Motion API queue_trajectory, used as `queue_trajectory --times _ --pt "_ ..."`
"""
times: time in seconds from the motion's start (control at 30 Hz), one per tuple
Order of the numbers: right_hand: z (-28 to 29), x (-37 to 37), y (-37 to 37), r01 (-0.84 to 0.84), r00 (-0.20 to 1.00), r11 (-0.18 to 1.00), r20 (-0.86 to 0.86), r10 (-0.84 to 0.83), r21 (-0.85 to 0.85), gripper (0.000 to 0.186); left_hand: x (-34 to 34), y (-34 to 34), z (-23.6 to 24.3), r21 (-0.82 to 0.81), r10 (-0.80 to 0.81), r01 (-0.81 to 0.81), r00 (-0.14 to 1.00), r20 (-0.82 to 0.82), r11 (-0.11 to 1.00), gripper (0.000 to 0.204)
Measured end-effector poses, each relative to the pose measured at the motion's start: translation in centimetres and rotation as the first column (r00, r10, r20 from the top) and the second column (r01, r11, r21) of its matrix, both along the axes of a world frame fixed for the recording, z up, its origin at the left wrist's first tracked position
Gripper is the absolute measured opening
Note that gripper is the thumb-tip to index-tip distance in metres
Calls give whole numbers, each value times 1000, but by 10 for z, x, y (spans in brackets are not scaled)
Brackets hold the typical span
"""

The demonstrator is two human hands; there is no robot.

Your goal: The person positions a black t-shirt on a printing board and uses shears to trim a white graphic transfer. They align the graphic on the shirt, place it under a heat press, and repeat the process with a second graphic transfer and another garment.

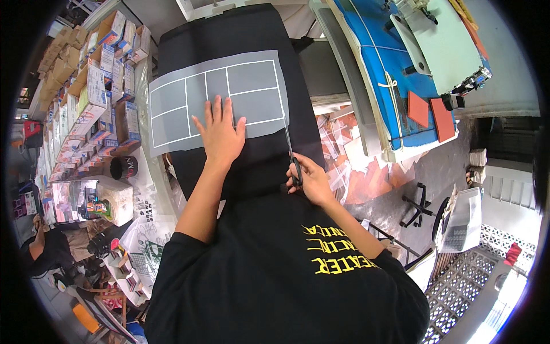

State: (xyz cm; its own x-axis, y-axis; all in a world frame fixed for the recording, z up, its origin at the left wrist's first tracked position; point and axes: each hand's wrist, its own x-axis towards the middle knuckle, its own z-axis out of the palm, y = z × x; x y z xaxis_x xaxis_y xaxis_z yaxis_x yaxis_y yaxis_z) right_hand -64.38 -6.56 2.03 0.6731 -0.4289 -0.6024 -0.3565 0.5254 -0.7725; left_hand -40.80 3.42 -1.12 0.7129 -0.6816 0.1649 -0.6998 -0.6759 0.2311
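A grey sheet (258,109) printed with white rectangular lines lies on a long black-covered surface (229,31). My left hand (222,135) rests flat on the sheet's near middle, fingers spread and pointing away from me. In my right hand (314,182) is a pair of scissors (296,170) with black handles, my fingers wrapped in the loops. Its thin blades point away from me and meet the sheet at its near right corner. Whether the blades are apart is too fine to tell.
Stacked cardboard boxes (94,94) line the left, with a black mug-like container (121,167) nearby. To the right stands a blue-covered table (366,57) bearing orange-red pieces (442,119). Paper scraps (366,172) litter the floor beside a wheeled chair base (417,205). Another person's arm (38,243) shows far left.
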Motion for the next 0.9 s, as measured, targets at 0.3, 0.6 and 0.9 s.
queue_trajectory --times 0.3,0.6,0.9 --pt "0 5 4 1 1000 995 -13 -2 -95 44 -5 3 4 0 4 -4 1000 -6 1000 61" --pt "-3 0 2 -7 1000 992 -7 6 -122 41 -5 2 0 -27 -1 2 999 38 1000 60" --pt "2 0 2 -8 999 997 -35 6 -75 50 -38 -33 10 -300 -533 508 846 -2 807 48"
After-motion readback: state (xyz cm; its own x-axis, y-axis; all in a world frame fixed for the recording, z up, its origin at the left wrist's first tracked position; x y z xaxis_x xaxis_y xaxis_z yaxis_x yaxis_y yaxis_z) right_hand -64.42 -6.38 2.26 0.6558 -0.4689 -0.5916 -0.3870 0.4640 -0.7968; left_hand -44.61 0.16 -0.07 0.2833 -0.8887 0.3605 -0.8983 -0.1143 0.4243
